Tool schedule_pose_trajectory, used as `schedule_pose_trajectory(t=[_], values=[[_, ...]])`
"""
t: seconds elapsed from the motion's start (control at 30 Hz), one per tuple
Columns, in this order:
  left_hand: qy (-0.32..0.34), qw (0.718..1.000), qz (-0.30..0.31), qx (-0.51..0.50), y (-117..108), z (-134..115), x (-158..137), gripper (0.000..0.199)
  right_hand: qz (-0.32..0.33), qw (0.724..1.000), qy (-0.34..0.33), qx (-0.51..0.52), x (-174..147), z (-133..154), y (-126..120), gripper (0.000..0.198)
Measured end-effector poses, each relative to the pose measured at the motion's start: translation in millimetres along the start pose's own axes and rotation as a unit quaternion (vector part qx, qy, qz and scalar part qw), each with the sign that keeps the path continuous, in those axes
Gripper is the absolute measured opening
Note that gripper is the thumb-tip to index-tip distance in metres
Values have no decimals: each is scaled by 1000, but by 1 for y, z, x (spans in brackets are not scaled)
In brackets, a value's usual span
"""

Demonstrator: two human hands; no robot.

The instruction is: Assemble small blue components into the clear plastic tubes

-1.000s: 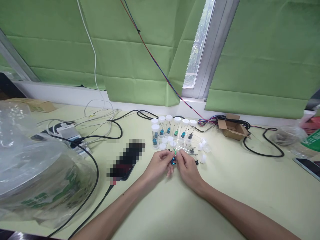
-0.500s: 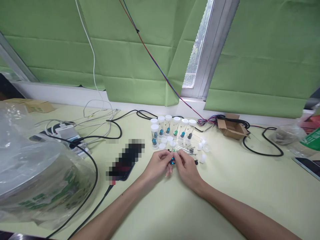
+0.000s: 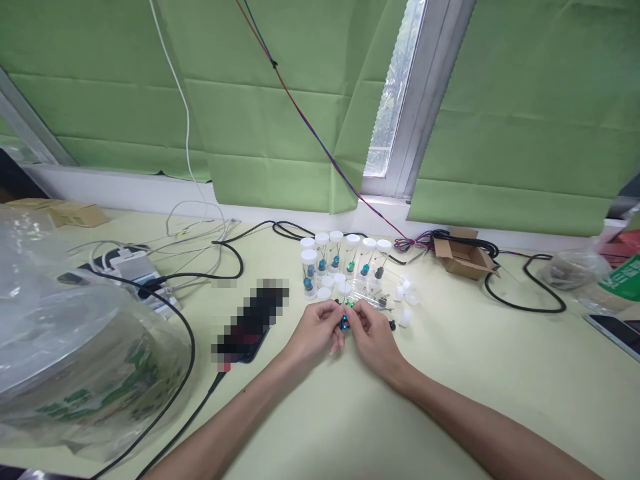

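Blue and green parts [image 3: 344,323] sat in the closed left grip [image 3: 319,325] and right grip [image 3: 373,331]; I feared a slack pinch might scatter them among the bottles [image 3: 335,259].

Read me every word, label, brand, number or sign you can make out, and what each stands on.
No text is legible.
Green label, right edge: white marks, cut off and too blurred to read.
Plastic-wrapped bundle, left: green print, too blurred to tell lettering from pattern.
Dark device, left of the hands: pixelated, unreadable.
White-capped vials: no writing discernible.
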State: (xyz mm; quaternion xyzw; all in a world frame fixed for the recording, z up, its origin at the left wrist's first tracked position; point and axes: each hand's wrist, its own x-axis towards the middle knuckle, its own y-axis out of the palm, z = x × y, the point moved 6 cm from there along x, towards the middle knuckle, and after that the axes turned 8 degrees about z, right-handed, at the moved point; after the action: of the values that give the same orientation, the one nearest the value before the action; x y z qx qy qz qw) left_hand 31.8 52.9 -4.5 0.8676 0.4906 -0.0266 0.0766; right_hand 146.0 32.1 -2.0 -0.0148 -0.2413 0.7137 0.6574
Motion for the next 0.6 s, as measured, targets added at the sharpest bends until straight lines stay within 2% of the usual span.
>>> schedule_pose_trajectory(t=[0.4, 0.5, 0.6], values=[[8, 1000, -10, 1, 0, -6, -2, 36, -36, 999, -2, -20, -3, 0, -4, 33], [22, 999, -21, 9, -5, -10, -2, 35, -55, 997, -17, -54, -2, 3, -9, 33], [37, 999, -35, 15, -12, -16, -1, 35, -48, 993, -44, -96, 3, 13, -17, 27]])
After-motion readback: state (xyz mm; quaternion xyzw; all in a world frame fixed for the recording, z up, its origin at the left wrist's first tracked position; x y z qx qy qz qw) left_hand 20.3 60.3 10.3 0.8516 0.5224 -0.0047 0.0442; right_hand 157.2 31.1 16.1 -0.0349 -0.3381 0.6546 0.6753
